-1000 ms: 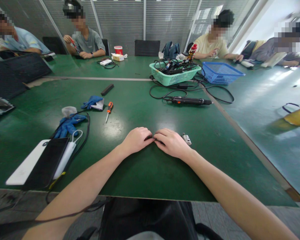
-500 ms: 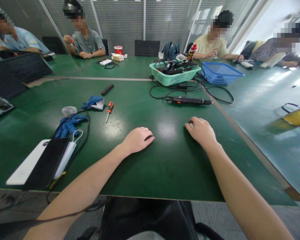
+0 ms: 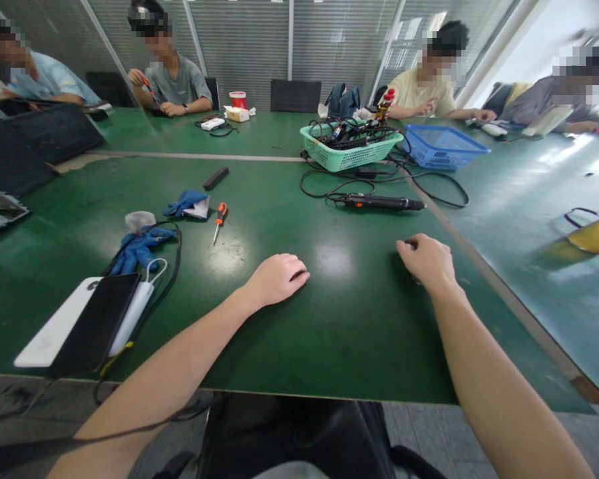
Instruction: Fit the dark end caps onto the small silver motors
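My left hand [image 3: 278,279] rests on the green table [image 3: 329,346], its fingers curled under and the thumb pointing right. A dark gap shows between thumb and forefinger; whatever may be inside the curl is hidden. Farther right, my right hand [image 3: 429,261] is also closed, low over the tabletop. A small pale spot shows between its thumb and fingers, too little to name. Nearest to the left hand lies a screwdriver [image 3: 221,216] with an orange and black handle. Beyond the right hand lies a black electric screwdriver [image 3: 382,202] with its cable.
At left are blue gloves [image 3: 138,249], a black phone [image 3: 97,319], a white device [image 3: 54,326] and a white power bank [image 3: 130,316]. A dark bar [image 3: 216,178] lies farther back. Green [image 3: 347,158] and blue baskets [image 3: 444,156] stand beyond. Several people sit around the table.
My right hand has slid to the right across the table, still closed. My left hand has stayed where it was.
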Available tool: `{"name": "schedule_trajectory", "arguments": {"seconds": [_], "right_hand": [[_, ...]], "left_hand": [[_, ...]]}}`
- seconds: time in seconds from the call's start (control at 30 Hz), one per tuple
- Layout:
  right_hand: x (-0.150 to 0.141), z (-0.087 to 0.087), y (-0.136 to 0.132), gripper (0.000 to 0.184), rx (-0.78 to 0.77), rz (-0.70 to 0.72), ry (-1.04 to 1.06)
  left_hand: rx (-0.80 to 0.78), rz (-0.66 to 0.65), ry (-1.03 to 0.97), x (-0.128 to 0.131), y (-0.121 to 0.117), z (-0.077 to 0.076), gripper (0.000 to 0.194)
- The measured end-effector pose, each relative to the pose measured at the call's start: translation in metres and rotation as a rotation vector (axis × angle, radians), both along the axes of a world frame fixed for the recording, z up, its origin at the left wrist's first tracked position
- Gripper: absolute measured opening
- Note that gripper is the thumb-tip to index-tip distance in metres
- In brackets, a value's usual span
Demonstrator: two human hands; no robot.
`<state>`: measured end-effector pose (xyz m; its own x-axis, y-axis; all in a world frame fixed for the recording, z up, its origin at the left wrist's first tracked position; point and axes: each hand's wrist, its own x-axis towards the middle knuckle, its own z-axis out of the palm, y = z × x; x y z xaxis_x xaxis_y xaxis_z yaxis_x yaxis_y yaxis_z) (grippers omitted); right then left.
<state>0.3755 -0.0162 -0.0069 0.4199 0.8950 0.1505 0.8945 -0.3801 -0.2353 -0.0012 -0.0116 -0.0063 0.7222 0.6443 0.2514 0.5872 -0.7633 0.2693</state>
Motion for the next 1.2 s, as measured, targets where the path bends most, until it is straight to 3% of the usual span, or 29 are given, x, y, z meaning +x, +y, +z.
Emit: {"name": "schedule_trajectory", "arguments": {"seconds": [0.1,0.23,0.37,0.47,0.6,0.73,0.87,0.93,1.03,1.1,1.2], "right_hand": [[-0.028,0.002,0.001,0.040,0.007,0.277,0.002],[-0.088,0.007,-0.004,0.031,0.074,0.633,0.025],[-0.141,0.010,-0.010,0.022,0.099,0.863,0.021],[-0.154,0.013,-0.015,0.023,0.105,0.980,0.010],[-0.143,0.022,-0.024,0.032,0.193,0.967,0.082],[-0.114,0.029,-0.029,0.033,0.183,0.733,0.065],[-0.086,0.028,-0.028,0.054,-0.089,0.377,-0.081],[-0.078,0.028,-0.028,0.059,-0.280,0.295,-0.095],[-0.078,0.030,-0.030,0.046,-0.402,0.331,-0.083],[-0.084,0.031,-0.033,0.035,-0.353,0.437,-0.063],[-0.097,0.030,-0.037,0.035,-0.219,0.636,-0.015]], "left_hand": [[0.005,0.000,0.002,0.000,0.000,0.000,0.028],[0.016,-0.001,0.008,-0.001,0.001,-0.001,0.026],[0.009,0.011,-0.005,0.000,0.002,-0.002,0.019],[-0.003,0.009,-0.010,0.001,0.002,-0.002,0.018],[-0.017,0.005,-0.016,0.001,0.001,0.000,0.018],[-0.015,0.031,-0.034,0.002,-0.005,0.008,0.021],[0.016,-0.013,-0.095,0.007,-0.011,0.016,0.039],[0.019,-0.078,-0.076,0.010,-0.013,0.017,0.042],[0.011,-0.134,-0.027,0.013,-0.011,0.014,0.037],[0.014,-0.118,-0.017,0.013,-0.008,0.011,0.030],[0.020,-0.083,-0.034,0.013,-0.002,0.006,0.023]]}}
